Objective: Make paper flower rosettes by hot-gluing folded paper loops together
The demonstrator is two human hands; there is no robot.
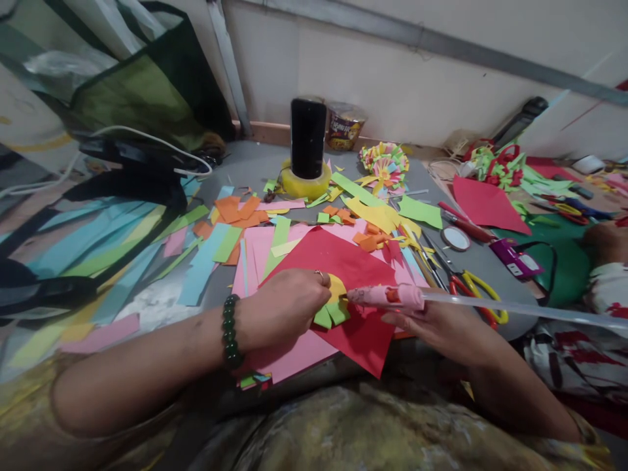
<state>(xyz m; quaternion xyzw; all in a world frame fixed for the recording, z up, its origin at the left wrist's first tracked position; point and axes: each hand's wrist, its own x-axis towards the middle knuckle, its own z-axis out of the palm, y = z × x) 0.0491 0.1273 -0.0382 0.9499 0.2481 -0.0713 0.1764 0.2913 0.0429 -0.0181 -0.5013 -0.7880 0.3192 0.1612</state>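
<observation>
My left hand [282,304], with a ring and a green bead bracelet [230,330] at the wrist, is closed on the edge of a small yellow and green paper piece [336,311] with cut, petal-like ends. In my right hand [446,330] is a pink glue gun [385,296], its tip pointing left at that paper piece. A long clear glue stick [524,307] sticks out from the gun's back. Below both hands lies a red paper sheet [363,340], turned cornerwise over pink sheets [304,356]. Whether the tip touches the paper, I cannot tell.
A phone [307,137] stands upright in a yellow tape roll [307,186], near a snack cup [345,125]. Paper scraps and strips [118,229] cover much of the table. Scissors [475,294] lie to the right, near a purple box [515,257]. Another person's hand [606,242] shows at far right.
</observation>
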